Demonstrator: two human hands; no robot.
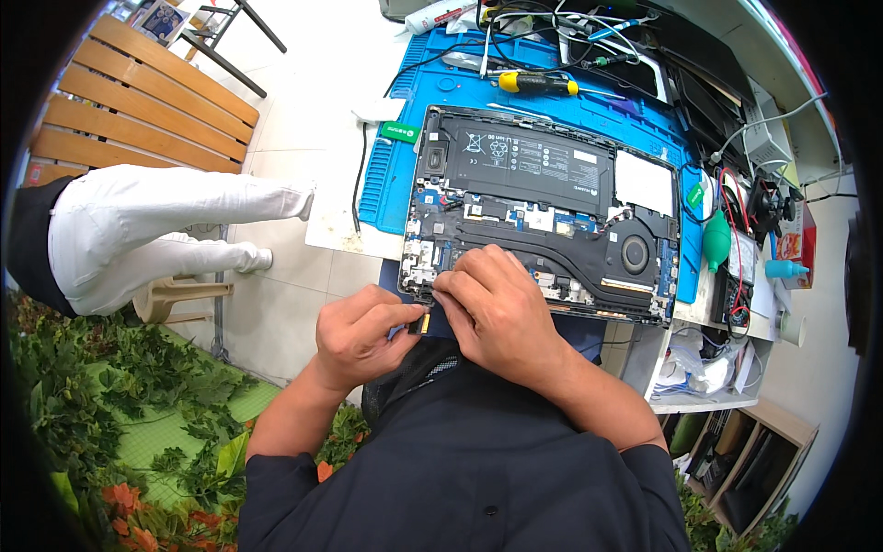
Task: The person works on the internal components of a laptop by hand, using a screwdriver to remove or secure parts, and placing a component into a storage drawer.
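An opened laptop (552, 235) lies with its inside facing up, its black battery (533, 166) at the far side and a round fan (635, 255) at the right. My left hand (363, 336) is closed in a pinch at the laptop's near left corner. Between its fingertips is a small dark part with a yellow strip (424, 323); its exact kind is unclear. Just right of it, my right hand (497, 313) rests over the near edge with thumb and fingers closed together at the same corner. Whatever those fingers hold is hidden.
Under the laptop lies a blue work mat (391, 170). Beyond it are a yellow-black screwdriver (538, 84) and tangled cables (552, 28). A green air blower (716, 241) stands at the right. On the left, a person in white trousers (184, 207) is near a slatted wooden bench (147, 101).
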